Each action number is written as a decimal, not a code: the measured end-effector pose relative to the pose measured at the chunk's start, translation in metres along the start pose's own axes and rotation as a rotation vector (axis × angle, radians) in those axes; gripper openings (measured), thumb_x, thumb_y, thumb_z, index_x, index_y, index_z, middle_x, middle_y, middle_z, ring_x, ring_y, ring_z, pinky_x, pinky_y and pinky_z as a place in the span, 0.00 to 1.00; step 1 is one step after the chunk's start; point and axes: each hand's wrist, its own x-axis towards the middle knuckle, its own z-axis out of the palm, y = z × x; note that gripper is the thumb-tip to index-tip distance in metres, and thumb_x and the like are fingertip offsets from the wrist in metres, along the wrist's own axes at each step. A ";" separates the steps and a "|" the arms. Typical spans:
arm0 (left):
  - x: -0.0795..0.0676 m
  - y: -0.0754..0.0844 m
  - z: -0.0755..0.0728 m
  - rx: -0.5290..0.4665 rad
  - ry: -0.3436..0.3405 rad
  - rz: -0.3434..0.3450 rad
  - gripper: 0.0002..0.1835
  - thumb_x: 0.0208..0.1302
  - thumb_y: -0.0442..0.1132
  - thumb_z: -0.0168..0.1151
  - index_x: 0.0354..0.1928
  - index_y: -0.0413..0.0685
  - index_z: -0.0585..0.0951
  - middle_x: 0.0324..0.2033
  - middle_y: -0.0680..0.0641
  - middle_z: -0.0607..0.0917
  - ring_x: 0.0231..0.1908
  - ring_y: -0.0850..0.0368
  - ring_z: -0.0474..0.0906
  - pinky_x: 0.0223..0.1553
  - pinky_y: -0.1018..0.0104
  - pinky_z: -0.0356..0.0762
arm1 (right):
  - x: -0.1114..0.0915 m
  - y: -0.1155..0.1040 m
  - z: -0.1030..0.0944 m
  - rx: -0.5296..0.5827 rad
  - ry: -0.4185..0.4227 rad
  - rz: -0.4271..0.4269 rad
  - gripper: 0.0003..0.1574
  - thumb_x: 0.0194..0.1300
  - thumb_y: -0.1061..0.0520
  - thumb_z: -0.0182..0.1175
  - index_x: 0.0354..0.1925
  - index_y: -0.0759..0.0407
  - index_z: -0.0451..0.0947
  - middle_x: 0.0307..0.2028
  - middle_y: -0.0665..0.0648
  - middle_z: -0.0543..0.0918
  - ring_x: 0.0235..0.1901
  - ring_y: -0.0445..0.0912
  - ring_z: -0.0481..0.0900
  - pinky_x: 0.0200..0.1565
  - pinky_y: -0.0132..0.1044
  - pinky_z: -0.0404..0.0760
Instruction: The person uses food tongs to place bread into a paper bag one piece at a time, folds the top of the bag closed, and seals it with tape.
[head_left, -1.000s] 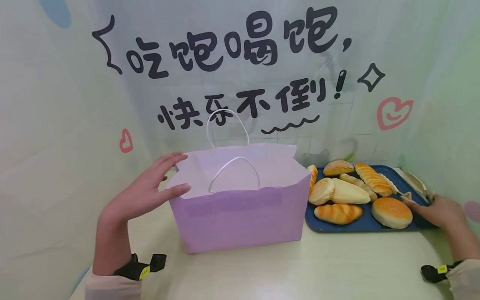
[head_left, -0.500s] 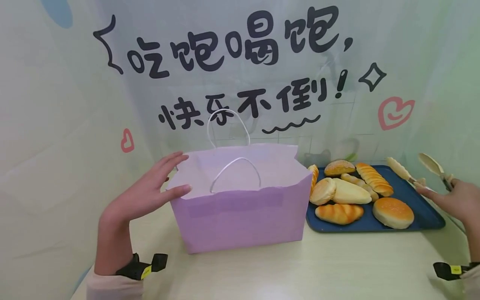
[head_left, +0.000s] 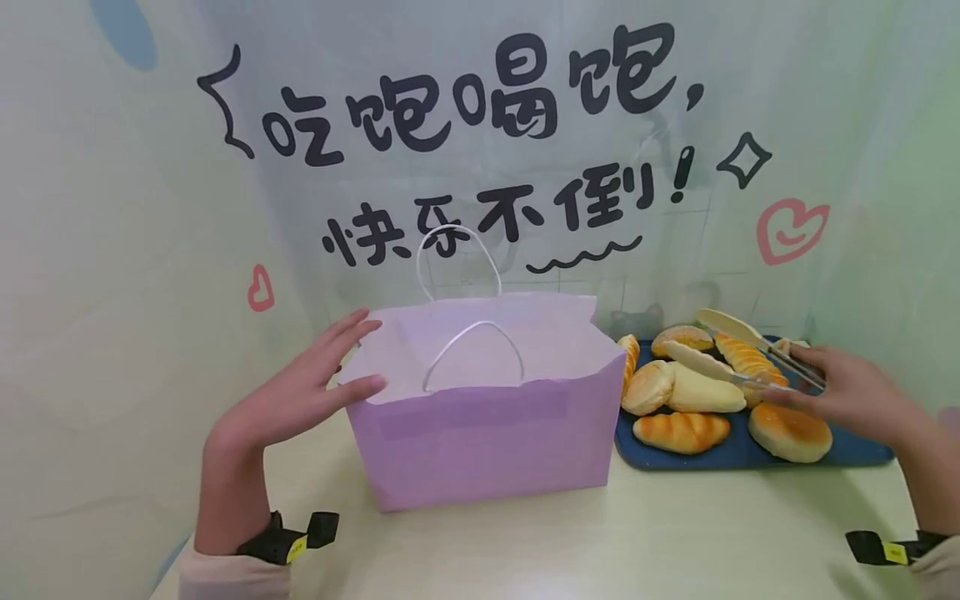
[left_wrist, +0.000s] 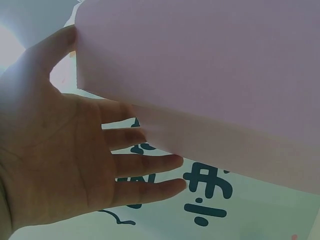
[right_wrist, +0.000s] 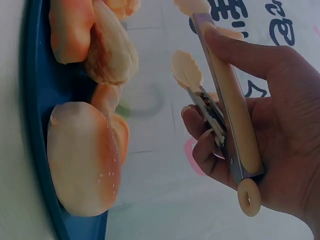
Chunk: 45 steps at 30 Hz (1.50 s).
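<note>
A lilac paper bag (head_left: 487, 442) with white string handles stands upright with its mouth open. My left hand (head_left: 307, 383) rests at the bag's left rim, thumb on the near side, fingers spread and nearly straight; the left wrist view shows the palm (left_wrist: 60, 155) against the bag's side (left_wrist: 200, 60). My right hand (head_left: 855, 392) grips a pair of cream-tipped metal tongs (right_wrist: 225, 90), whose two arms stand apart with nothing between them. In the head view the tong tips hover above the breads, over a long pale roll (head_left: 705, 387).
Right of the bag lies a blue tray (head_left: 862, 450) with several breads, among them a round bun (head_left: 791, 433), a croissant-like roll (head_left: 681, 432) and a twisted loaf (head_left: 750, 354). A printed curtain (head_left: 480, 183) hangs behind the table.
My right hand lifts the tongs from the tray's right edge and swings them left over the breads. The tongs' arms show apart. My left hand stays at the bag.
</note>
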 end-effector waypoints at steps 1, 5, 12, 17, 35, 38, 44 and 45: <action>0.000 0.000 0.000 -0.003 -0.001 -0.002 0.41 0.78 0.56 0.61 0.84 0.52 0.58 0.84 0.46 0.47 0.82 0.39 0.46 0.73 0.31 0.58 | 0.000 -0.003 0.003 -0.001 -0.009 -0.022 0.61 0.69 0.36 0.71 0.73 0.82 0.61 0.46 0.73 0.81 0.38 0.62 0.79 0.34 0.51 0.79; 0.000 0.000 0.001 0.001 -0.002 -0.009 0.41 0.78 0.57 0.61 0.84 0.52 0.59 0.84 0.46 0.47 0.82 0.39 0.45 0.74 0.29 0.55 | 0.001 -0.012 0.011 -0.012 -0.014 -0.108 0.58 0.65 0.38 0.74 0.72 0.80 0.67 0.47 0.70 0.82 0.41 0.58 0.79 0.39 0.49 0.81; 0.000 0.001 0.000 0.001 -0.007 -0.024 0.42 0.77 0.58 0.60 0.84 0.54 0.58 0.85 0.46 0.47 0.82 0.39 0.44 0.74 0.29 0.54 | 0.002 -0.020 0.020 -0.007 -0.025 -0.184 0.55 0.62 0.39 0.77 0.69 0.76 0.72 0.57 0.73 0.80 0.46 0.59 0.81 0.44 0.54 0.83; 0.000 0.000 0.000 0.001 -0.006 -0.025 0.42 0.77 0.59 0.60 0.84 0.55 0.57 0.85 0.48 0.47 0.82 0.40 0.44 0.74 0.29 0.54 | 0.005 -0.023 0.028 -0.022 -0.066 -0.173 0.59 0.60 0.37 0.78 0.69 0.79 0.70 0.63 0.81 0.75 0.58 0.74 0.75 0.54 0.70 0.79; 0.001 -0.002 0.001 0.002 0.001 -0.014 0.41 0.78 0.59 0.60 0.84 0.55 0.59 0.84 0.47 0.47 0.82 0.41 0.45 0.74 0.30 0.55 | 0.006 -0.036 0.036 -0.094 -0.102 -0.186 0.63 0.57 0.32 0.77 0.68 0.80 0.71 0.40 0.58 0.80 0.30 0.43 0.72 0.34 0.42 0.76; 0.000 -0.002 0.002 -0.001 0.000 -0.021 0.41 0.77 0.60 0.60 0.84 0.55 0.59 0.84 0.47 0.47 0.82 0.41 0.45 0.74 0.30 0.55 | 0.007 -0.039 0.036 -0.124 -0.104 -0.191 0.64 0.57 0.30 0.77 0.69 0.77 0.72 0.38 0.56 0.81 0.33 0.46 0.74 0.36 0.45 0.77; 0.000 -0.001 0.001 0.005 0.002 -0.026 0.41 0.77 0.60 0.60 0.84 0.56 0.59 0.85 0.49 0.47 0.83 0.41 0.45 0.74 0.30 0.55 | 0.005 -0.046 0.032 -0.143 -0.075 -0.198 0.60 0.58 0.30 0.76 0.68 0.75 0.75 0.46 0.61 0.87 0.38 0.51 0.81 0.38 0.51 0.81; 0.000 -0.002 0.001 0.006 0.002 -0.026 0.41 0.77 0.60 0.60 0.84 0.57 0.59 0.85 0.49 0.47 0.83 0.41 0.45 0.75 0.30 0.55 | 0.005 -0.047 0.031 -0.142 -0.068 -0.199 0.59 0.58 0.30 0.76 0.67 0.74 0.76 0.45 0.60 0.87 0.37 0.50 0.80 0.36 0.49 0.80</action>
